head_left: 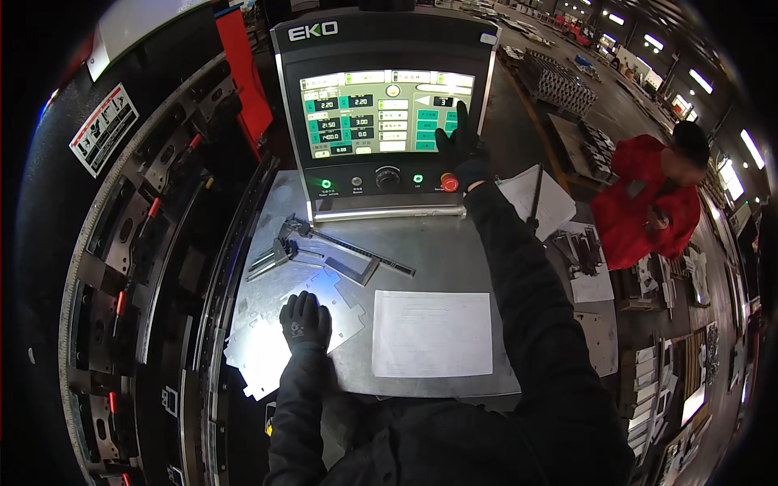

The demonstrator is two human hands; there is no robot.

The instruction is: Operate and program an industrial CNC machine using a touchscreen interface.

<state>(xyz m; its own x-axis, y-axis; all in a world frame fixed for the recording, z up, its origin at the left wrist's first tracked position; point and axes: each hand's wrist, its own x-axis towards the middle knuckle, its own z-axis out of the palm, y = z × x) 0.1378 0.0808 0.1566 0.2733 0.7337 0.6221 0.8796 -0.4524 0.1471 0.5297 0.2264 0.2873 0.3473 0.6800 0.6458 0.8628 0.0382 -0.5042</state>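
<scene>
At the metal table (pixel 454 259), right hand (pixel 460 144) up at the touchscreen (pixel 374 121), left hand (pixel 305 321) on a cut metal plate (pixel 263 344).
On the far side, the right hand is spread, holding nothing; whether it touches the glass, I can't tell. Near left, the left hand lies bunched; any grip is hidden. Dipping the right wrist could knock the red button (pixel 449 183); a careless left push could slide the plate into the calipers (pixel 356 249).
</scene>
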